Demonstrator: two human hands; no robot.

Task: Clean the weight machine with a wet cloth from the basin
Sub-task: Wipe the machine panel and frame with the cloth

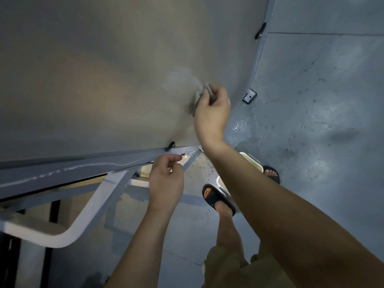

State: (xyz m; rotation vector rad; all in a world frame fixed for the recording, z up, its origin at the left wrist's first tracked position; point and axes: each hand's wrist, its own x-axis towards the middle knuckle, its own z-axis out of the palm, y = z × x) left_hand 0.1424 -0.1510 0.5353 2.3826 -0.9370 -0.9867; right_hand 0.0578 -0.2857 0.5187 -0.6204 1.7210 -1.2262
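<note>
- The weight machine dominates here: its flat grey side fills the upper left and centre of the frame, with a darker rail along its lower edge.
- The grey floor takes the right side, speckled with water drops near the centre.
- A white tube frame bends through the lower left, under the rail.
- The right hand, centre frame, reaches in on a long forearm from the lower right. Its fingers are curled round the cloth and press it flat against the machine's grey side.
- The left hand sits just below centre, close to the rail's lower edge. Its fingers are curled in with the thumb near the forefinger. Whether it pinches anything, I cannot tell from this angle.
- The basin is down on the floor right of centre, mostly hidden by the right forearm; only bits of its pale rim show.
- 2 black sandals: 1 just left of the basin, 1 at its right edge.
- The cloth, grey and bunched, shows at the right hand's fingertips, with a pale wet smear on the machine just above and left of it.
- A small metal bracket is on the floor right of the hand.
- 2 black clips: 1 on the rail, 1 at upper right.
</note>
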